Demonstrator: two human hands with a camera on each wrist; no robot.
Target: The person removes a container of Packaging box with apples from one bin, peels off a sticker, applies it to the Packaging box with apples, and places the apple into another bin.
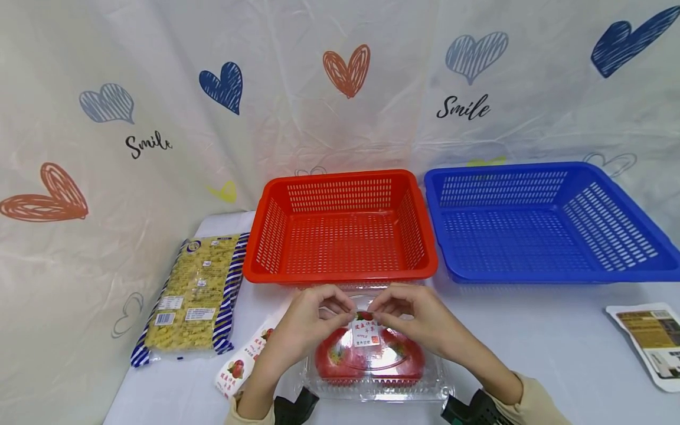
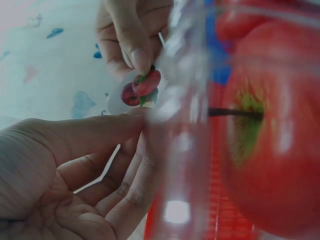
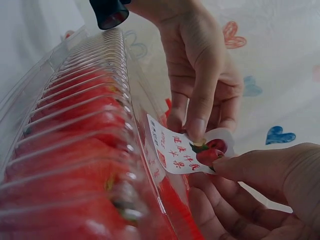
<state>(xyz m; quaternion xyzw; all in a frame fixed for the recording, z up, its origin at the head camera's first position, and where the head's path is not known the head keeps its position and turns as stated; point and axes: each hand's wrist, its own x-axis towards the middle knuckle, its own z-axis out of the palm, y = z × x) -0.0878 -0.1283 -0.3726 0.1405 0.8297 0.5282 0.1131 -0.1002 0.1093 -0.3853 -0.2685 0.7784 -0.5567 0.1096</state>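
A white label (image 1: 365,334) with a red apple picture and red writing hangs over a clear plastic clamshell box (image 1: 372,391). Its upper edge is pinched between thumb and fingers by both my left hand (image 1: 310,321) and my right hand (image 1: 422,313). In the right wrist view, the label (image 3: 172,152) slants down to the box lid; whether its lower edge touches the plastic I cannot tell. Red apples (image 1: 339,361) show through the closed box. A strip of similar labels (image 1: 236,369) lies beside my left wrist, partly hidden by the forearm.
A red basket (image 1: 340,276) stands just behind the box, and a blue basket (image 1: 531,275) to its right. At the left lies a yellow bag with striped edges (image 1: 193,295). A flat white-and-brown package (image 1: 650,342) lies at the far right. A printed cloth (image 1: 297,130) hangs behind.
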